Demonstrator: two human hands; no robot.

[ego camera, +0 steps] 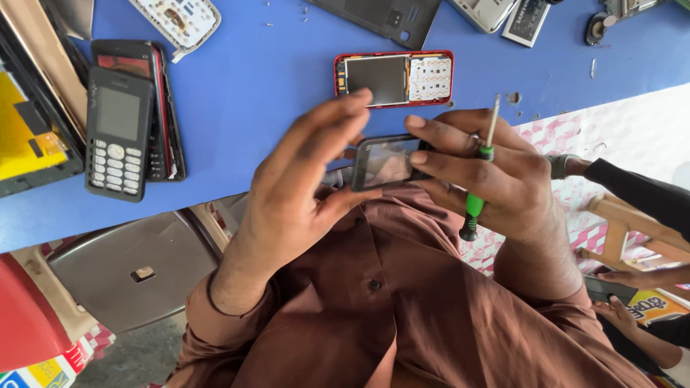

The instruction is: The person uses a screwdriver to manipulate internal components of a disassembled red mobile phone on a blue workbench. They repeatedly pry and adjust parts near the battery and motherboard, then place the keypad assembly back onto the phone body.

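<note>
Head view: both hands' fingers [431, 152] pinch a phone cover [386, 162], long axis left-right; right hand [496, 176] also grips screwdriver [480, 169].

**What stays out of sight**

The left hand [302, 190] and right hand [496, 176] cover both ends of the small dark panel [384, 162]. The right hand's palm hides the screwdriver [478, 183] middle. Far left of the left hand, the yellow-screened device [29, 136] is cut off. Parts along the top edge above both hands are cropped beyond telling.

black keypad phone [117, 134], red opened phone [394, 77], blue table [244, 93]
</note>
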